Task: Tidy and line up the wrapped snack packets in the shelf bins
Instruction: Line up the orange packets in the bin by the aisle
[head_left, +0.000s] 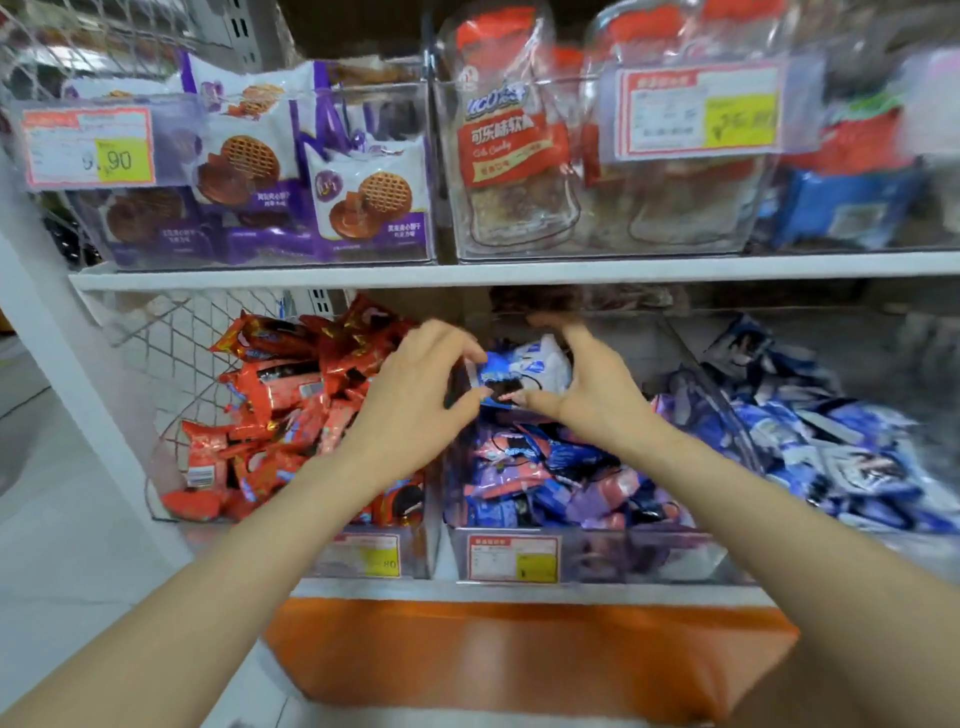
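Both hands grip one blue-and-white packet (527, 366) between them: our left hand (415, 387) pinches its left edge between thumb and fingertips, and our right hand (592, 397) curls round its right side, thumb below and fingers over the top. We hold the packet in the air above the rear of the middle bin (649, 558) on the lower shelf (519, 592), clear of the loose heap of blue, purple and pink packets (545, 478) beneath it. We judge the main hazard to be a misplaced packet. The heap below is unsorted and uneven, so a packet set on it may tilt or slide instead of standing in line. The red packets (280, 405) in the left bin (415, 551) are piled high beside our left wrist; a sideways sweep of that forearm could push some over into the middle bin. The blue-and-white packets (831, 447) in the right bin (924, 543) resemble the one we hold, so we should confirm which bin it belongs to before release; the view does not settle this. A glossy wrapper held only at its edges may also slip if either hand lets go first.
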